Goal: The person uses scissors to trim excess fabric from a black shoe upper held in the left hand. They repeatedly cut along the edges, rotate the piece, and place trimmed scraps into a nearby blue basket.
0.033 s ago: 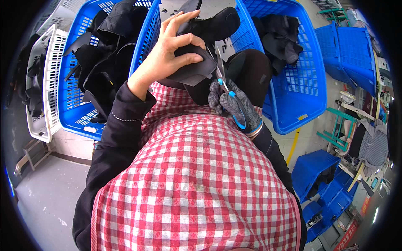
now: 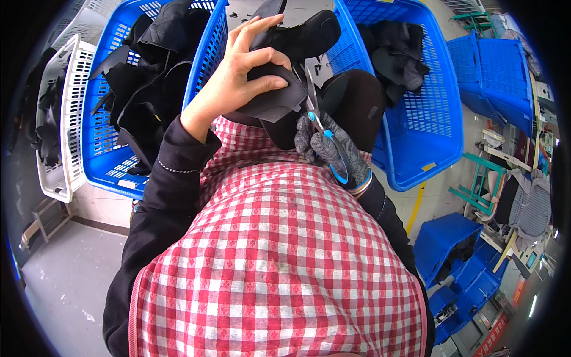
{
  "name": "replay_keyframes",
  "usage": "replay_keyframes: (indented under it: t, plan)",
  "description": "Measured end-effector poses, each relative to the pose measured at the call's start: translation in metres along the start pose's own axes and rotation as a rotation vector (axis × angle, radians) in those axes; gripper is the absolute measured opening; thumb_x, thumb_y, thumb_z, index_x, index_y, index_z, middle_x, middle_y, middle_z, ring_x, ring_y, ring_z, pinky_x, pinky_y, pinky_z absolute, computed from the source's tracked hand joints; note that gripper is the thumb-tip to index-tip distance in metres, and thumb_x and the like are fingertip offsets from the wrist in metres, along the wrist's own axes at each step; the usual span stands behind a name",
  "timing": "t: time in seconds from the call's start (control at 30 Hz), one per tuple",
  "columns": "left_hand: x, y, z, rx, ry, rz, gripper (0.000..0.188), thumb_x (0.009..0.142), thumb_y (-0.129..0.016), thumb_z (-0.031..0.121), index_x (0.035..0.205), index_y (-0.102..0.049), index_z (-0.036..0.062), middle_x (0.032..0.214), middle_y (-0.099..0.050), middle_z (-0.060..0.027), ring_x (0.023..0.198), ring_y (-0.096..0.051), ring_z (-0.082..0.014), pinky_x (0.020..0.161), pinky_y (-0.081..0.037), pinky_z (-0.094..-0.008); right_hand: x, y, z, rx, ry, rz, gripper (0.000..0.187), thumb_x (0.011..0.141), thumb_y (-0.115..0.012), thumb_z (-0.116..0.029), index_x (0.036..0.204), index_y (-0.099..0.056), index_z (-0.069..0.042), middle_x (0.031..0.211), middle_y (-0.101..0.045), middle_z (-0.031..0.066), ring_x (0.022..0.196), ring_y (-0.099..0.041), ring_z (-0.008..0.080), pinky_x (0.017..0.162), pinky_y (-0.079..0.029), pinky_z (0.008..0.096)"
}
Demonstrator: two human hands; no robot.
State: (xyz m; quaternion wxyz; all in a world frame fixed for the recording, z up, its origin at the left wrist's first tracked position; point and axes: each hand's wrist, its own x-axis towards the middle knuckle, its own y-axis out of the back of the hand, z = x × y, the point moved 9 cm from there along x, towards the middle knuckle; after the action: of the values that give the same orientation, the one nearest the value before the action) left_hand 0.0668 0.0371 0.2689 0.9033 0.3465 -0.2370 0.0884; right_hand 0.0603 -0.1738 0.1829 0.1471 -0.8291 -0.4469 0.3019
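Scissor blades have drawn nearer together, pointing away, just right of the black piece pinched by the bare left hand; gloved right hand grips them.

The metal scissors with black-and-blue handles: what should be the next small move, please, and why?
Probably the grey-gloved right hand should gently close the scissors: their blades lie at the edge of the flat black piece, which the bare left hand pinches. Whether material sits between the blades is hard to tell.
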Motion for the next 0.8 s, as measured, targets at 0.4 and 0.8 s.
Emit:
replay_keyframes:
  t: [0.4,0.8]
  plan:
    - [-0.002,0.001,0.0,-0.007,-0.015,0.002,0.031,0.075,-0.091,0.024,0.103,-0.077,0.0223,0.167,-0.035,-0.0062,0.152,-0.024,-0.0439,0.122,-0.029,-0.0584,-0.002,-0.012,-0.01,-0.061,0.028,-0.013,0.038,0.103,-0.068,-0.035,0.13,-0.063,-0.008,0.097,-0.068,0.0014,0.082,-0.061,0.0075,0.068,-0.047,0.0215]
    - [-0.004,0.003,-0.002,-0.02,-0.014,0.005,0.039,0.076,-0.09,0.024,0.112,-0.075,0.0209,0.167,-0.035,-0.0065,0.153,-0.024,-0.045,0.124,-0.026,-0.0587,-0.004,-0.006,-0.015,-0.107,0.042,-0.002,0.044,0.102,-0.07,-0.033,0.135,-0.061,-0.005,0.102,-0.068,0.0031,0.083,-0.063,0.0091,0.064,-0.048,0.0206]
